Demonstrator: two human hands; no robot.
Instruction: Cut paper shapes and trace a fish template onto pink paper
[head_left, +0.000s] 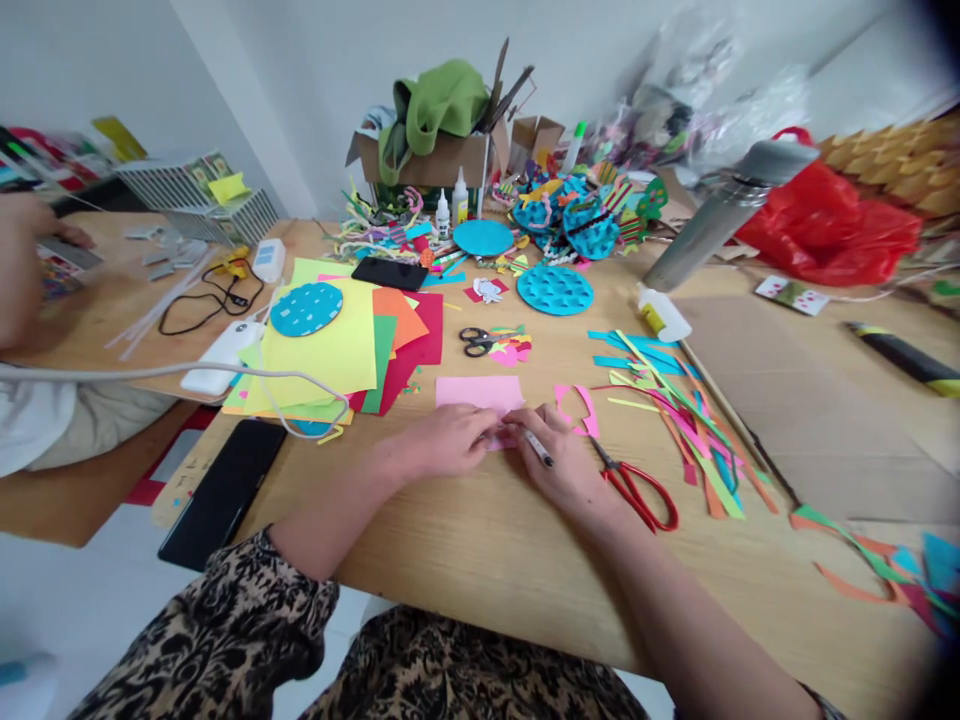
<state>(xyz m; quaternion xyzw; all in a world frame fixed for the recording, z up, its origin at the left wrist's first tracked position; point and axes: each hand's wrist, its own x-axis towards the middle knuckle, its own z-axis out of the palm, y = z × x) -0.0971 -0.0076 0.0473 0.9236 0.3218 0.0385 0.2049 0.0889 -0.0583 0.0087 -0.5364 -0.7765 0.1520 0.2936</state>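
A sheet of pink paper (478, 390) lies on the wooden table in front of me. My left hand (457, 440) rests on its lower part, fingers bent and pressed together at the paper. From the right, my right hand (559, 462) meets it, closed around a white pen (538, 447) with a dark end; the tip is hidden between the hands. Beside my right hand lie red-handled scissors (641, 495) and a pink paper offcut (582, 408) with a cut-out shape. Small black scissors (477, 342) and bright paper scraps (512, 350) sit beyond the sheet.
Coloured paper sheets (341, 350) are stacked to the left, near a black phone (223, 495) and a white cable. Paper strips (697, 430), cardboard (810, 400) and a metal flask (709, 230) occupy the right. Blue discs (555, 289) and glue bottles (442, 215) stand behind. Another person's hand (71, 235) is far left.
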